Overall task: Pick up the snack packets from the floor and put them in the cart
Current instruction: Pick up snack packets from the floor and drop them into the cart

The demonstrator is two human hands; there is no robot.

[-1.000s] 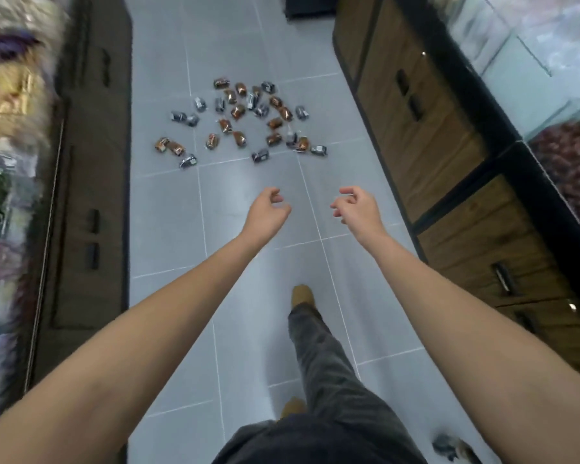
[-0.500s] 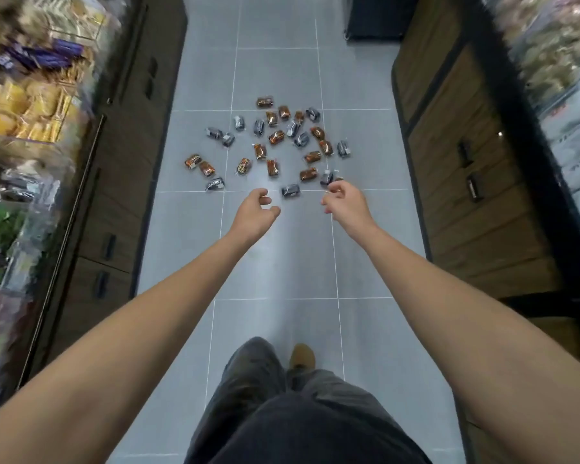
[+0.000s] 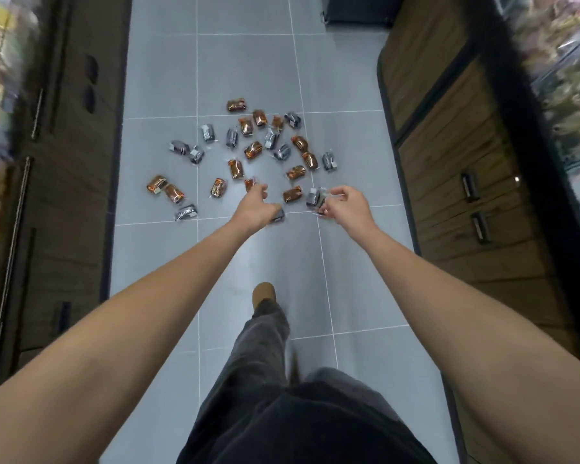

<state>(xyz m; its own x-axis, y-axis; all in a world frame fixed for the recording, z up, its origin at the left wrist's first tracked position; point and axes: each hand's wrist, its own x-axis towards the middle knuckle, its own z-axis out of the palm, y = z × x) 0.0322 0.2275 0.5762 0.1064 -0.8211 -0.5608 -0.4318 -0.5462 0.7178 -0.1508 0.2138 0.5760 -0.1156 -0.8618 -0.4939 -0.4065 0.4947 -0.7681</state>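
On floor (image 3: 168,262) at 12 o'clock: snack packets (image 3: 253,150) scattered. Left hand (image 3: 253,209), right hand (image 3: 349,209) above them, fingers loosely curled, empty. Cart unseen. Risk: stride may land shoe (image 3: 263,294) on nearest packets, crushing them.

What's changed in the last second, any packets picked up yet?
The person has stepped closer; the left hand and right hand now reach over the near edge of the snack packets. Neither visibly holds one. The packets stay scattered on the floor.
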